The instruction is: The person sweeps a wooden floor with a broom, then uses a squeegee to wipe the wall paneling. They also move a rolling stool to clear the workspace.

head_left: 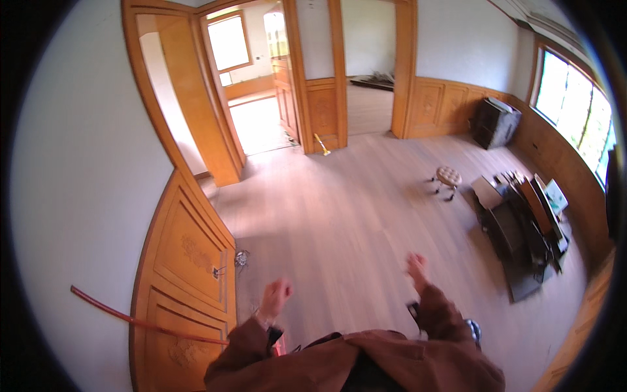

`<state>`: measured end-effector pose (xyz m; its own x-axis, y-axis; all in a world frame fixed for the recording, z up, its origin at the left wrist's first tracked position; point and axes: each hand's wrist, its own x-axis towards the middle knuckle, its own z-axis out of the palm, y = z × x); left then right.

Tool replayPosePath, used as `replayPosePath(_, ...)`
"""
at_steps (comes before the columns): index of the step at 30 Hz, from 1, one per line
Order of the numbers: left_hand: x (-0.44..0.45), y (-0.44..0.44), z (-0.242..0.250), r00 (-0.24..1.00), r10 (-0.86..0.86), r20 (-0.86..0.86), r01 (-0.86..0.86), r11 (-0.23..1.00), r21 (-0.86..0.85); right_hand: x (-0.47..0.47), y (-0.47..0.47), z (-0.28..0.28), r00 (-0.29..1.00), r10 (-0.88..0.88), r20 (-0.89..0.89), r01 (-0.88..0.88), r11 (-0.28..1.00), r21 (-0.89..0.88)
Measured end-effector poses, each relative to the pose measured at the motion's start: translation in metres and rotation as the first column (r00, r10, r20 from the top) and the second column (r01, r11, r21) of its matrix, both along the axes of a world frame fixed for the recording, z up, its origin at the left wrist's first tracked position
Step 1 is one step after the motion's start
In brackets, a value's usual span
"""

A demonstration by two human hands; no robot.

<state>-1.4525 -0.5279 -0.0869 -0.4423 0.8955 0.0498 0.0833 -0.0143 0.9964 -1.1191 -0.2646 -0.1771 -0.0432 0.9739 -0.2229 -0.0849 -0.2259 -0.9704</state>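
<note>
My left hand (275, 300) is in front of me at the lower middle, its fingers curled in with nothing visible in them. Below it, a long red pole (147, 326) slants across the wood wainscot and passes out of sight at my sleeve. Further right, my right hand (417, 271) hangs over the plank floor (338, 235). Motion blur hides how its fingers lie, and no object shows in it. Both hands are apart and touch nothing that I can see. Brown jacket sleeves cover my arms.
Along the left runs carved wood panelling (196, 255) with loose wires at an outlet (216, 272). Doorways open ahead, near a yellow-handled tool (322, 145). At the right are a tufted stool on casters (448, 176), piled dark furniture panels (519, 235) and a dark cabinet (495, 123).
</note>
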Motion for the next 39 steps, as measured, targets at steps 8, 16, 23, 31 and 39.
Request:
replayPosePath(8, 0.065, 0.067, 0.113, 0.756, -0.4, -0.519, 0.545, 0.823, 0.16, -0.104, -0.036, 0.166, 0.777, 0.629, 0.02, -0.539, 0.65, 0.535)
replayPosePath(16, 0.004, -0.171, 0.039, -0.057, 0.112, -0.992, -0.285, 0.951, 0.123, 0.126, -0.164, 0.147, 0.999, -0.022, 0.039, 0.022, 1.0, -0.006)
replayPosePath(23, 0.044, -0.013, 0.095, 0.84, -0.263, -0.475, 0.303, 0.953, 0.009, 0.021, -0.081, 0.157, 0.946, 0.321, -0.033, -0.278, 0.862, 0.424)
replayPosePath(31, 0.118, 0.094, 0.11, 0.611, -0.54, -0.579, 0.629, 0.775, -0.059, 0.007, -0.064, 0.149, 0.837, 0.517, 0.18, -0.525, 0.663, 0.534)
replayPosePath(39, 0.049, -0.021, 0.027, 0.689, -0.402, -0.604, 0.091, 0.873, -0.478, 0.156, -0.134, 0.066, 0.986, 0.036, 0.161, -0.013, 0.99, -0.141)
